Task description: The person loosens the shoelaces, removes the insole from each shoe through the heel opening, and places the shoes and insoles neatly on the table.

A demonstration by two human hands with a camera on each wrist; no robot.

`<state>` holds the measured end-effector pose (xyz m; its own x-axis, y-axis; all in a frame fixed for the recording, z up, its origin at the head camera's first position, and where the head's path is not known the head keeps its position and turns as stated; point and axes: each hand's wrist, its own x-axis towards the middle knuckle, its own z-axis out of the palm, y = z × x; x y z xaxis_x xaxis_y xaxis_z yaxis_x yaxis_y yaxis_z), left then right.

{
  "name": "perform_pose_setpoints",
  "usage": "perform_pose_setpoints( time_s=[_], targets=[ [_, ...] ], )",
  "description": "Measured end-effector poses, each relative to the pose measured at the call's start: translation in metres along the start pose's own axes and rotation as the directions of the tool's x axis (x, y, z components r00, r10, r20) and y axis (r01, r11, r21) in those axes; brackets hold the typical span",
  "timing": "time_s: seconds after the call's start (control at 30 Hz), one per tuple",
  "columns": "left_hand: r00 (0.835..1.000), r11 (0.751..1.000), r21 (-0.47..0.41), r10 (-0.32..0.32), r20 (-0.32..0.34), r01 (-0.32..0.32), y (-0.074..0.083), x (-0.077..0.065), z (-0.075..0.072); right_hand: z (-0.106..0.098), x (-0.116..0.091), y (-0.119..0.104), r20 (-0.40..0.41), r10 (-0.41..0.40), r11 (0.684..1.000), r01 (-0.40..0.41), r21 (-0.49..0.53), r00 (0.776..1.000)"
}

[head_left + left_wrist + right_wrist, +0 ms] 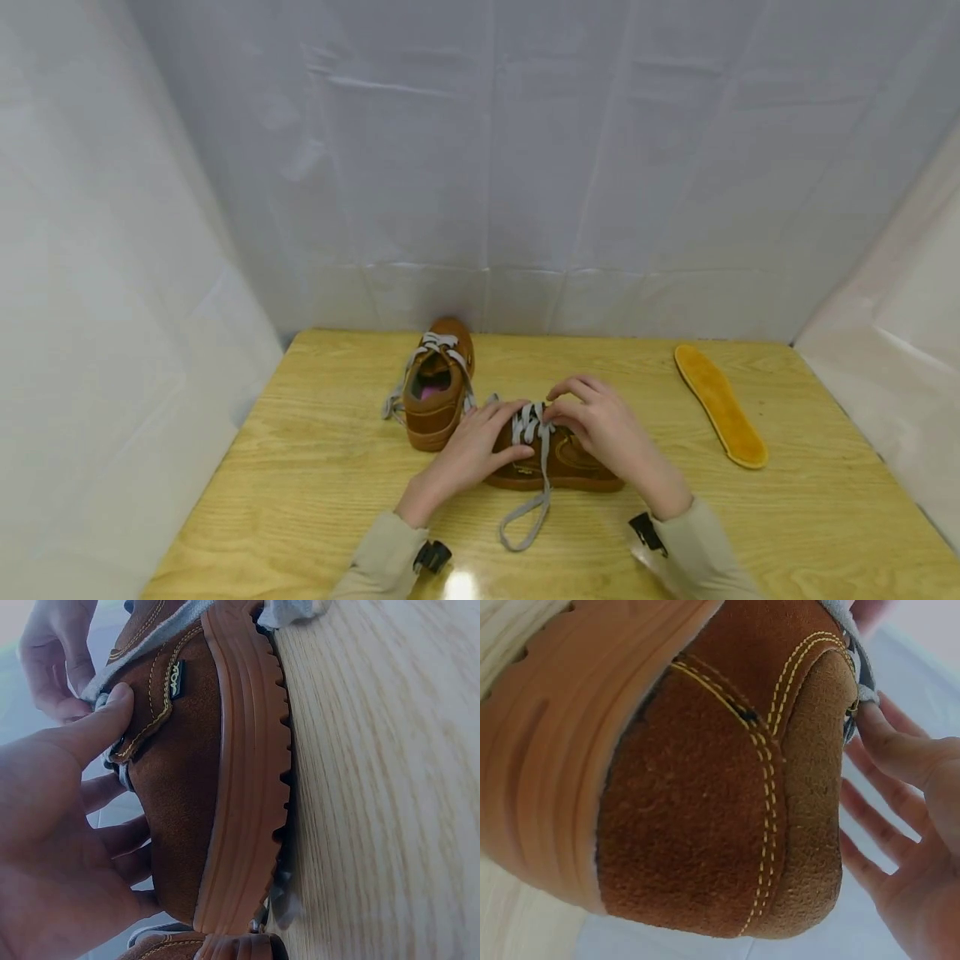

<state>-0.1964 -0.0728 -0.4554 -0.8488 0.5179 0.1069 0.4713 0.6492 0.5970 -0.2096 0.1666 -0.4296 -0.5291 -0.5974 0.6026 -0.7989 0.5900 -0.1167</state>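
Head view: both my hands sit on the near brown shoe (558, 467) at centre frame, low on the wooden table (315, 467). My left hand (468, 454) lies on the shoe's left side, fingers fairly straight, thumb pressed against the upper beside the grey lace (528, 425). My right hand (607, 429) is on the shoe's right side, fingers curled, tips pinching the lace at the top of the tongue. A loose loop of that lace hangs toward the lower edge of the frame, lying on the table.

Left wrist view: my thumb (97, 724) touches the lace by the stitched eyelet edge, other fingers relaxed along the suede; ribbed sole (244, 772) rests on the table. Right wrist view: mostly suede heel (705, 825) and yellow stitching, my fingers (900, 754) spread at right frame, one tip on the lace.

Second brown shoe (438, 383) stands just left and behind, touching or nearly touching the first, cannot tell which. Yellow insole (720, 404) lies well apart at right of the table.
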Motion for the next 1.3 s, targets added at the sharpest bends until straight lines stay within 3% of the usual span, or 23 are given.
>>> perform_pose_setpoints(
  time_s=[0.53, 0.8, 1.1, 1.3],
  targets=[
    [1.000, 1.000, 0.008, 0.001, -0.001, -0.001, -0.0005, -0.0004, 0.0006, -0.0033, -0.0015, -0.0007, -0.008, -0.035, 0.994, 0.034, -0.106, 0.999],
    [1.000, 1.000, -0.003, 0.003, 0.001, -0.003, -0.0010, -0.0005, 0.0003, -0.0002, 0.0008, -0.0028, -0.018, -0.147, 0.980, 0.143, -0.135, 0.989],
    [1.000, 1.000, 0.001, 0.006, 0.004, -0.006, -0.0006, -0.0003, -0.0007, 0.0028, 0.0013, -0.0049, -0.007, -0.023, 0.989, 0.022, -0.146, 1.000],
    [1.000, 1.000, 0.005, 0.013, 0.002, -0.013, 0.0005, -0.0012, -0.0012, 0.0031, 0.0009, -0.0069, 0.030, -0.009, 0.988, 0.013, -0.155, 1.000]
  ],
)
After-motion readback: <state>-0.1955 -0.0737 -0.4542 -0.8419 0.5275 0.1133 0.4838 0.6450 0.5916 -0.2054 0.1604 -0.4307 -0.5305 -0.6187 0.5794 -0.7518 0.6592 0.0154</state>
